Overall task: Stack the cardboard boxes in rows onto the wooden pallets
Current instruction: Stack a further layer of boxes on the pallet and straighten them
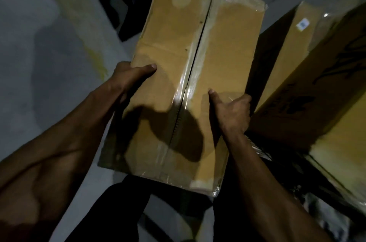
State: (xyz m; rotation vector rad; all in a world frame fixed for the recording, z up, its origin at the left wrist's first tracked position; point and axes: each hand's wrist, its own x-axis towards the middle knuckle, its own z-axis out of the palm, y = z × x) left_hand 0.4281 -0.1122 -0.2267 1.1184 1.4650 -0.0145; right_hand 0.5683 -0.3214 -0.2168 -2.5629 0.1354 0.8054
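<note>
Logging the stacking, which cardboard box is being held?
The taped brown cardboard box in the middle, gripped by both hands; the brown boxes at right go untouched.

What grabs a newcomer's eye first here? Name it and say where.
The taped box fills the centre, held by the left hand at its left edge and the right hand at its right edge, thumbs on top. To the right lie more boxes, one with a small label.

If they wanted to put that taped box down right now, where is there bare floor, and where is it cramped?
Bare grey floor lies open to the left of the taped box, beside the left hand. The right is crowded: other cardboard boxes sit close past the right hand. Ahead, dark shapes are too dim to identify.
</note>
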